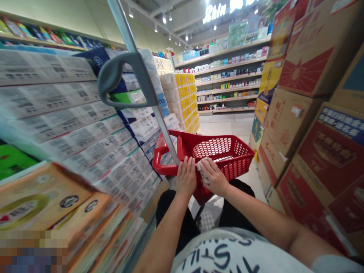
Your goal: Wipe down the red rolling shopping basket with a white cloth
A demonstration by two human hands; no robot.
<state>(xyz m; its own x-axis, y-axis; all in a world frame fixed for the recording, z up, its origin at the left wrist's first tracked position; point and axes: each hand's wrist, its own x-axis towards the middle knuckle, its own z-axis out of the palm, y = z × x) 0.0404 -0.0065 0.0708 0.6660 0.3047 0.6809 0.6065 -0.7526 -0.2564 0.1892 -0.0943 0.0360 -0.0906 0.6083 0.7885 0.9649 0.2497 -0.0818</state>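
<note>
The red plastic mesh shopping basket (224,153) sits directly under and beyond both hands, its near rim touched by each. The left hand (186,177) lies flat, fingers spread on the rim. The right hand (214,177) curls around one small white crumpled object (202,170), possibly paper, mostly hidden. One grey pull handle (125,81) rises above the left hand.

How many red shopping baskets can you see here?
1. The red basket sits in the aisle right ahead, with the left hand and right hand on its near rim. Others may be hidden.
</note>
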